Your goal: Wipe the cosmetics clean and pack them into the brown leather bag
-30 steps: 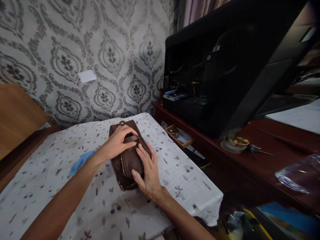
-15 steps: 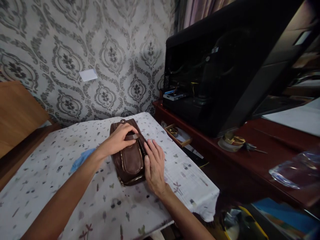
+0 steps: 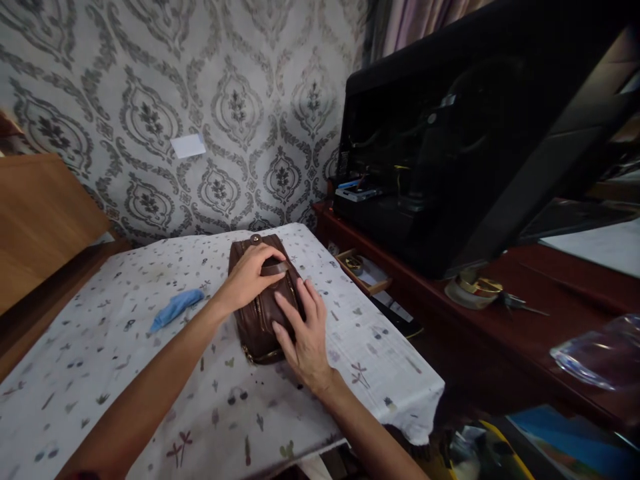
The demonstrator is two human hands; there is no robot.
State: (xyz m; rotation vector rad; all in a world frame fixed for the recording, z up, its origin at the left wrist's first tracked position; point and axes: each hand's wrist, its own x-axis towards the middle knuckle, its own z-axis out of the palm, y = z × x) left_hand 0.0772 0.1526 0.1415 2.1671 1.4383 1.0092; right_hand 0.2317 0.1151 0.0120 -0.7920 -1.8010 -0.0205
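A brown leather zippered bag (image 3: 250, 330) lies on the cloth-covered table, its gold-coloured zips showing. My left hand (image 3: 253, 275) reaches over its far half, with thumb and fingers closed about the short leather handle (image 3: 275, 269) on top. Against the near right part of the bag rests my right hand (image 3: 306, 337), fingers spread and touching the top and side. It holds nothing. A crumpled blue cloth (image 3: 177, 310) lies left of the bag, beside my left forearm.
The table (image 3: 200, 413) wears a white printed cloth. To the right, a red-brown desk (image 3: 505, 340) carries a large black computer case (image 3: 400, 173), a roll of tape (image 3: 473, 290) and clear plastic packaging (image 3: 590, 353). A small drawer (image 3: 370, 277) stands open below. A wooden panel (image 3: 45, 227) is at left.
My right hand has moved from the bag's right side onto its top, fingers spreading. The left hand keeps its hold on the handle. The view has shifted slightly, showing more of the blue cloth.
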